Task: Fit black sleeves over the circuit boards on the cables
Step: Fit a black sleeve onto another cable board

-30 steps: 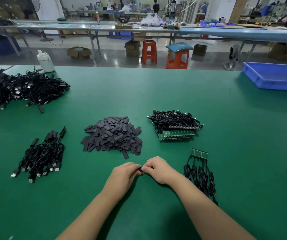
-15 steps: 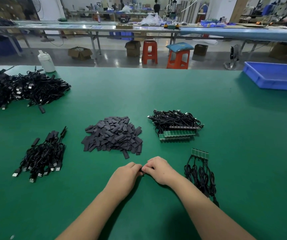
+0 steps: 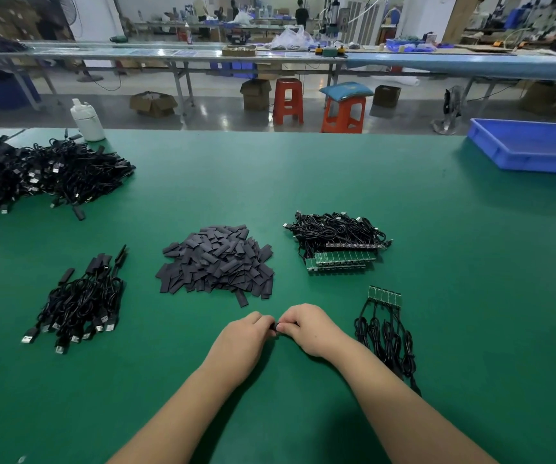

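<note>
Hands stay almost as before: I see the left hand (image 3: pixel 241 343) and the right hand (image 3: pixel 310 326) still together at 6 o'clock on the green table (image 3: pixel 404 229), fingers curled, pinching one small black sleeve (image 3: pixel 274 327) between them. Sleeve pile (image 3: pixel 216 262) lies unmoved at 12 o'clock from them, bare boards on cables (image 3: pixel 385 296) at 3 o'clock.
</note>
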Available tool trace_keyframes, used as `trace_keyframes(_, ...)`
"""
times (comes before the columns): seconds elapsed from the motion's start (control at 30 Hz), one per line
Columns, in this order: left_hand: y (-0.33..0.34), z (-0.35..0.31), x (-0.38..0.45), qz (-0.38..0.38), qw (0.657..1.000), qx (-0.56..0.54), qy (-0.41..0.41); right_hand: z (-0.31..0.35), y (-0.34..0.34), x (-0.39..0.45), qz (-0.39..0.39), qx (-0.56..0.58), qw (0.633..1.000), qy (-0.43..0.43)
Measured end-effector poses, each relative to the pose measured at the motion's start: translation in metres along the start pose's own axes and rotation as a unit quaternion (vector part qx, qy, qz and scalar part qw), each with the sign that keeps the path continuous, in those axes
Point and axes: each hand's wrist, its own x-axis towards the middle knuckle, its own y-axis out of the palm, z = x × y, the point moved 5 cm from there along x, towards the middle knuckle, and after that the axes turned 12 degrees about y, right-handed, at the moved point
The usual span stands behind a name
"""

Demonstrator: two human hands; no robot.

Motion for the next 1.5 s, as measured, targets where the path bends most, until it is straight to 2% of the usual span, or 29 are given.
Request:
trace_keyframes(0.13, 0.002, -0.002, 0.001, 0.021, 0.999, 0.028, 0.002, -0.001, 0.001, -0.001, 0.002, 0.005, 1.0, -0.001)
trace_keyframes(0.2, -0.001, -0.002, 0.002, 0.005, 1.0, 0.013, 0.01, -0.002, 0.001, -0.001, 0.006, 0.016, 1.0, 0.004)
trace_keyframes(0.27, -0.008, 0.001, 0.003, -0.058, 0.996, -0.063, -0.016, -0.001, -0.002, -0.001, 0.004, 0.061, 0.998, 0.011)
trace_keyframes(0.33, -0.018, 0.009, 0.004, -0.137, 0.967, -0.19, -0.102, 0.003, -0.009, -0.003, -0.02, 0.179, 0.983, 0.022)
trace_keyframes(0.37, -0.019, 0.012, 0.004, -0.161, 0.934, -0.279, -0.156, 0.004, -0.012, -0.004, -0.029, 0.275, 0.96, 0.033)
trace_keyframes(0.43, -0.014, 0.01, 0.005, -0.154, 0.846, -0.455, -0.233, 0.006, -0.015, -0.004, -0.018, 0.489, 0.871, 0.053)
trace_keyframes(0.5, -0.006, 0.002, 0.003, -0.132, 0.763, -0.579, -0.255, 0.009, -0.017, -0.002, 0.01, 0.646, 0.761, 0.055)
trace_keyframes(0.57, 0.0, -0.009, 0.001, -0.105, 0.7, -0.662, -0.246, 0.012, -0.018, 0.0, 0.025, 0.74, 0.67, 0.052)
trace_keyframes(0.63, 0.003, -0.019, -0.002, -0.091, 0.68, -0.686, -0.24, 0.015, -0.016, 0.001, 0.034, 0.783, 0.62, 0.048)
trace_keyframes(0.7, 0.002, -0.02, -0.003, -0.105, 0.688, -0.674, -0.247, 0.017, -0.012, 0.0, 0.044, 0.796, 0.602, 0.045)
trace_keyframes(0.77, 0.0, -0.019, -0.003, -0.117, 0.697, -0.661, -0.253, 0.016, -0.008, 0.0, 0.05, 0.79, 0.61, 0.042)
trace_keyframes(0.8, -0.001, -0.019, -0.003, -0.117, 0.7, -0.655, -0.258, 0.015, -0.006, 0.001, 0.049, 0.773, 0.631, 0.045)
trace_keyframes(0.83, -0.003, -0.018, -0.004, -0.116, 0.705, -0.647, -0.264, 0.014, -0.005, 0.002, 0.042, 0.736, 0.673, 0.051)
trace_keyframes(0.87, -0.006, -0.016, -0.006, -0.117, 0.711, -0.638, -0.273, 0.012, -0.004, 0.002, 0.021, 0.669, 0.74, 0.061)
trace_keyframes(0.93, -0.015, -0.006, -0.009, -0.133, 0.721, -0.613, -0.295, 0.005, -0.007, 0.004, -0.062, 0.447, 0.889, 0.075)
trace_keyframes(0.97, -0.023, 0.002, -0.011, -0.149, 0.726, -0.597, -0.307, 0.001, -0.008, 0.005, -0.113, 0.315, 0.94, 0.065)
trace_keyframes(1.0, -0.033, 0.012, -0.013, -0.17, 0.732, -0.578, -0.319, -0.003, -0.008, 0.005, -0.158, 0.192, 0.967, 0.048)
trace_keyframes(1.03, -0.044, 0.025, -0.016, -0.19, 0.747, -0.544, -0.331, -0.008, -0.005, 0.005, -0.185, 0.095, 0.977, 0.034)
trace_keyframes(1.1, -0.07, 0.058, -0.025, -0.219, 0.808, -0.415, -0.357, -0.021, 0.01, 0.007, -0.194, -0.026, 0.98, 0.03)
trace_keyframes(1.17, -0.099, 0.094, -0.038, -0.231, 0.861, -0.258, -0.373, -0.031, 0.028, 0.006, -0.185, -0.093, 0.978, 0.032)
trace_keyframes(1.23, -0.123, 0.125, -0.051, -0.218, 0.892, -0.118, -0.377, -0.034, 0.037, 0.005, -0.195, -0.126, 0.972, 0.027)
trace_keyframes(1.33, -0.145, 0.169, -0.075, -0.178, 0.895, 0.038, -0.407, -0.033, 0.037, 0.004, -0.215, -0.132, 0.967, 0.026)
trace_keyframes(1.5, -0.154, 0.22, -0.103, -0.081, 0.873, 0.099, -0.471, -0.033, 0.037, 0.002, -0.219, -0.138, 0.966, 0.03)
